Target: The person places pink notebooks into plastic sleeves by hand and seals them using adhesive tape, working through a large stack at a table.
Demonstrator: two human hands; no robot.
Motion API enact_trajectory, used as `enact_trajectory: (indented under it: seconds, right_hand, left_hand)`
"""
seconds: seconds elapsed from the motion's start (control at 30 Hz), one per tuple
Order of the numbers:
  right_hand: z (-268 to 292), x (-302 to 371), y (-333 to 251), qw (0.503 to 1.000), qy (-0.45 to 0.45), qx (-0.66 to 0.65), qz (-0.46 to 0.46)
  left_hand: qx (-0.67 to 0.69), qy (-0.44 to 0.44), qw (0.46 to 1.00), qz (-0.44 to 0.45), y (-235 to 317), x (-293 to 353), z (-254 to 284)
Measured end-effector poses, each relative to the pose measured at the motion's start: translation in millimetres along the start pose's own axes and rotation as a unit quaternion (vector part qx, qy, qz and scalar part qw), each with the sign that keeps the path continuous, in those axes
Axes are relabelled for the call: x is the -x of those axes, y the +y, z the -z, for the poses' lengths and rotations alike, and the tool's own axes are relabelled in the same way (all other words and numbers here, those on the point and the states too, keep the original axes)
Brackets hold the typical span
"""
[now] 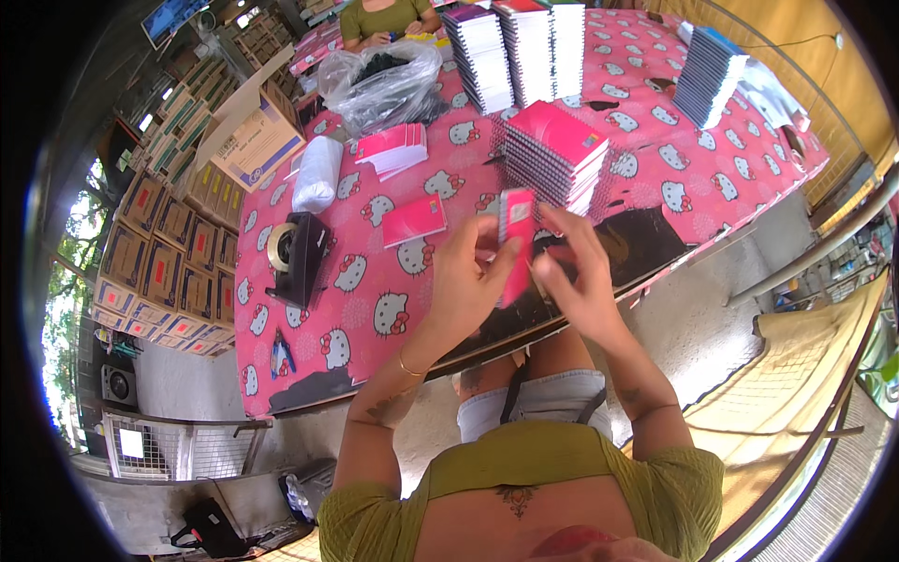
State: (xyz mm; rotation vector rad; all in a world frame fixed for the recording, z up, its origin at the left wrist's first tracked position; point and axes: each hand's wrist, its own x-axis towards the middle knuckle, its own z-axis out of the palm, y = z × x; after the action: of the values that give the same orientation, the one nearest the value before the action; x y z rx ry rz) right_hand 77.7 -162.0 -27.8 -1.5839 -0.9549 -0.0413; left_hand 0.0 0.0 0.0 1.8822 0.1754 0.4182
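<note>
The left hand [473,276] pinches a slim, smooth pink notebook [518,214] between thumb and fingers, the right hand [582,281] curls beside it, grip unclear, and a blocky coil-bound stack [559,136] sits just beyond the fingertips.

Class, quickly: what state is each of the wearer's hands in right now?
Left hand: closed, holding a pink notebook.
Right hand: partly curled beside it; contact cannot be told.

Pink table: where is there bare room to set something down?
On the table, one patch lies between the tape dispenser, the loose notebook and the left hand; another, farther right, between the pink stack and the dark-spined stack. It's crowded at the back, with the bag and tall stacks, and around the held notebook.
</note>
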Motion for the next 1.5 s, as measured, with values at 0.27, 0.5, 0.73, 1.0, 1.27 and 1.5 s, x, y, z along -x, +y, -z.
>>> enact_trajectory:
  seconds: [0.27, 0.5, 0.73, 1.0, 1.27, 1.5]
  right_hand:
    - [94.0, -130.0, 11.6, 0.996, -0.003, -0.080, -0.042]
    - [128.0, -162.8, 106.6, 0.965, -0.015, 0.260, 0.016]
    - [109.8, -98.8, 4.9, 0.930, 0.148, 0.274, 0.194]
    - [-16.7, -20.7, 41.7, 0.995, 0.000, 0.021, 0.098]
    - [-47.6, 31.9, 127.8, 0.991, -0.010, -0.066, -0.115]
    - [-50.2, 29.5, 112.9, 0.976, -0.030, -0.173, -0.131]
  left_hand:
    - [-0.147, 0.059, 0.941, -0.299, 39.3, -159.7, -3.4]
    - [-0.313, 0.202, 0.884, -0.281, -21.0, -200.4, -48.5]
    - [-0.377, 0.086, 0.900, -0.203, -131.7, -81.4, 109.6]
    - [-0.539, 0.098, 0.795, -0.260, -181.6, -32.7, 106.6]
    - [-0.402, 0.062, 0.862, -0.301, -109.0, 3.3, 28.1]
    - [-0.644, 0.261, 0.718, 0.034, -228.3, 14.4, 228.0]
